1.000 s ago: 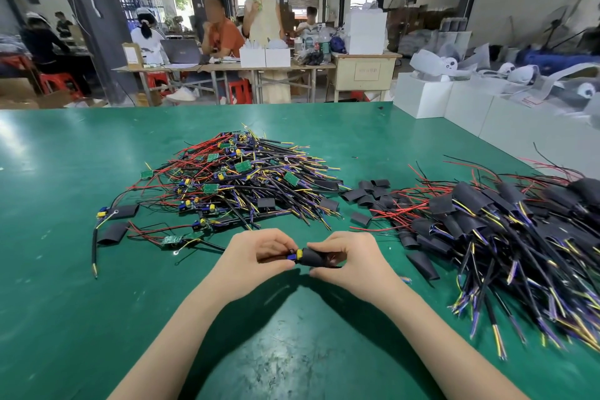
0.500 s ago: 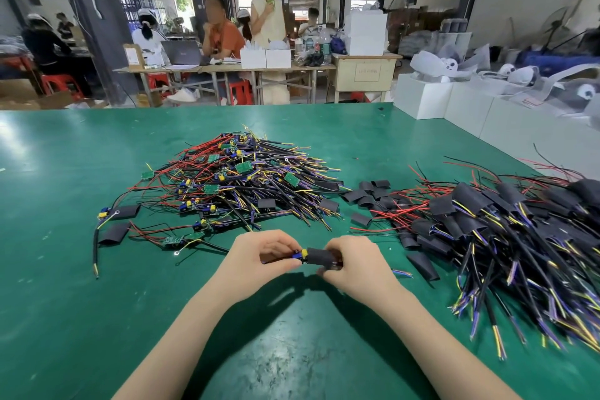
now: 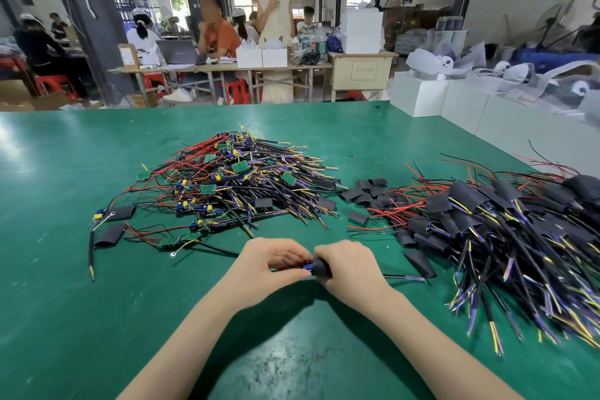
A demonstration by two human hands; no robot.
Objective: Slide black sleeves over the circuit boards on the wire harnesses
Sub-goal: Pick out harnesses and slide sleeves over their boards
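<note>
Sleeving is well under way, judging by the table: a large heap of wire harnesses already wearing black sleeves (image 3: 506, 217) lies to the right, while a tangled pile of bare harnesses with green circuit boards (image 3: 233, 182) showing sits at the centre, so a good share of the work looks left. Between the two heaps, a scatter of loose flat black sleeves (image 3: 365, 191) waits on the green table mat (image 3: 65, 318).

At the near edge of the mat, both hands work one harness. The left hand (image 3: 274, 265) pinches the blue-and-yellow component end of the board (image 3: 307, 266) between thumb and fingers, and the right hand (image 3: 350, 265) is curled round a black tubular sleeve (image 3: 321, 268) that already covers most of the board; only the blue tip shows. This piece seems nearly done. Its striped wire tail (image 3: 406, 278) trails out to the right, close to the sleeved heap, where it could snag on other wires.

Two more flat sleeves (image 3: 112, 224) and a stray harness lie at far left. White boxes (image 3: 422, 94) line the table's far right edge, and people sit or stand at desks beyond, well apart from the work.
</note>
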